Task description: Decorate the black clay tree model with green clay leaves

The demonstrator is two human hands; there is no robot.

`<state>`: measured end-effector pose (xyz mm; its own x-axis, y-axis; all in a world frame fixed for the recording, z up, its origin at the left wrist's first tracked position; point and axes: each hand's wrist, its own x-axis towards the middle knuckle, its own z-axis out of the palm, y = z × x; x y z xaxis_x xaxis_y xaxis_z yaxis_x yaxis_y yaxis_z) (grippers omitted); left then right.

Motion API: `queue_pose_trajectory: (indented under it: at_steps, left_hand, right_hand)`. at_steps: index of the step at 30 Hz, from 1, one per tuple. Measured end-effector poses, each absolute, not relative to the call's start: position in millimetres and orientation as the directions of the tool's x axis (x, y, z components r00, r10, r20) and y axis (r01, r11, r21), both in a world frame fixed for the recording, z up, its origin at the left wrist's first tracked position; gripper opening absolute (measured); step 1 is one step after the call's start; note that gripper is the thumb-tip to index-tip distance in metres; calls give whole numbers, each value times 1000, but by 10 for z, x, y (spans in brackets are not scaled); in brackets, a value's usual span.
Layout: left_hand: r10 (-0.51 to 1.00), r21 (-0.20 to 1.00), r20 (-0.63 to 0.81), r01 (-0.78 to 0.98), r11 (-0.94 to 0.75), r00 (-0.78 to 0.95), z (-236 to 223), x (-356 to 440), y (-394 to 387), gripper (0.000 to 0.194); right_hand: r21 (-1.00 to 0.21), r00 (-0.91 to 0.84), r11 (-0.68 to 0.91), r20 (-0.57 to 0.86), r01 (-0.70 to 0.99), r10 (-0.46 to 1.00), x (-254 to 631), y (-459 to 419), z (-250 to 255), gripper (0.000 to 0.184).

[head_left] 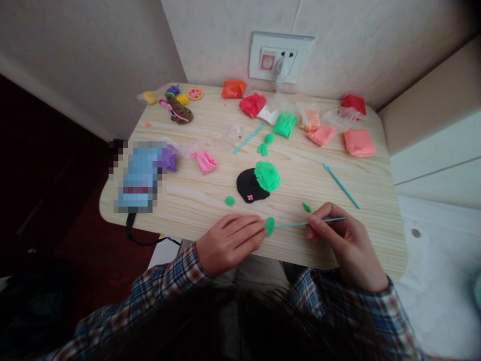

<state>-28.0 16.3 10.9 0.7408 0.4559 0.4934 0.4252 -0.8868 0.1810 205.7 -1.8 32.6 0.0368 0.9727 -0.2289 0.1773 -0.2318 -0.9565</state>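
My left hand point(235, 240) lies near the front edge of the table, its fingertips on a small flat piece of green clay point(270, 226). Between the thumb and fingers of my right hand point(338, 238) is a thin blue modelling tool point(292, 225), its tip at the edge of that green piece. A pointed bit of green clay point(307, 207) lies just beyond my right fingers. Farther back is a black clay shape point(248, 185) with a pink flower on it, partly covered by a crinkled green clay sheet point(268, 176). Left of these sits a small green lump point(230, 200).
Bags of coloured clay, such as the green bag point(285, 124) and pink bag point(205, 161), line the table's back and left. Two more blue tools point(341, 185) point(249, 138) lie about. A brown clay figure point(178, 109) stands back left; a blurred phone-like object point(139, 175) is left.
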Motion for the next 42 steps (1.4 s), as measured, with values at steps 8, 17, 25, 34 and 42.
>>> queue_pose_trajectory:
  at_steps: [8,17,25,34,42]
  left_hand:
    - [445,194,506,405,-893,739,112,-290,160,22]
    - [451,188,505,416,-890,736,97,-283,154,22]
    - [450,184,502,417,-890,739,99,-285,147,22]
    - [442,187,513,407,-894,736,111,-291,147,21]
    - [423,179,494,387,-905,760,95,-308,141,21]
  right_hand:
    - [-948,50,-240,-234,210,971,2047,-21,313,26]
    - [-955,32,-227,-225,192,974,2062,-27,310,25]
    - [-950,33,-234,-232,209,972,2058,-61,329,25]
    - [-941,36,-253,-252,225,967,2027,-68,348,28]
    - [-939,30,-260,-260,227,965,2015,-80,352,30]
